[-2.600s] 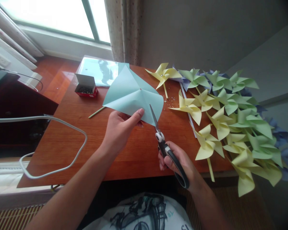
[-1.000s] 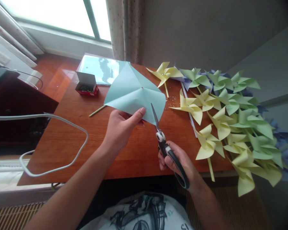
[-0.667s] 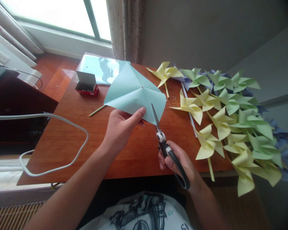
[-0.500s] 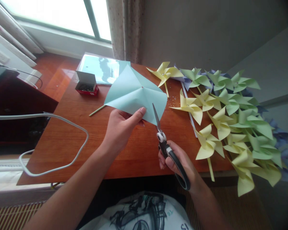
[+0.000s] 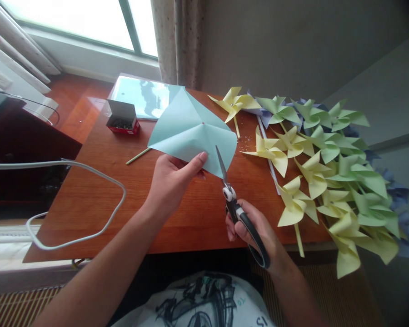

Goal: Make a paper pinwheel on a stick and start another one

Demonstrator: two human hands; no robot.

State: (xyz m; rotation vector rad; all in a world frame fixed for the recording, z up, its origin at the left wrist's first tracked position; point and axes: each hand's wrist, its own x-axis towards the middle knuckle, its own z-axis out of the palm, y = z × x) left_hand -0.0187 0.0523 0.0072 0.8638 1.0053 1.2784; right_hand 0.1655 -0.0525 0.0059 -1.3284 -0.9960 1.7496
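My left hand pinches the near edge of a light blue paper sheet, thumb on top and fingers beneath. Creases run across the sheet to a small mark at its middle. In my right hand is a pair of scissors with dark handles. One blade lies over the sheet's near right corner, pointing up and away from me; the other is hidden under the paper. A thin pale green stick lies on the table left of the sheet.
Yellow pinwheels and green pinwheels crowd the table's right side, with purple ones behind. A small open red box of dark bits stands at the back left, near more blue paper. A white cable loops over the left edge.
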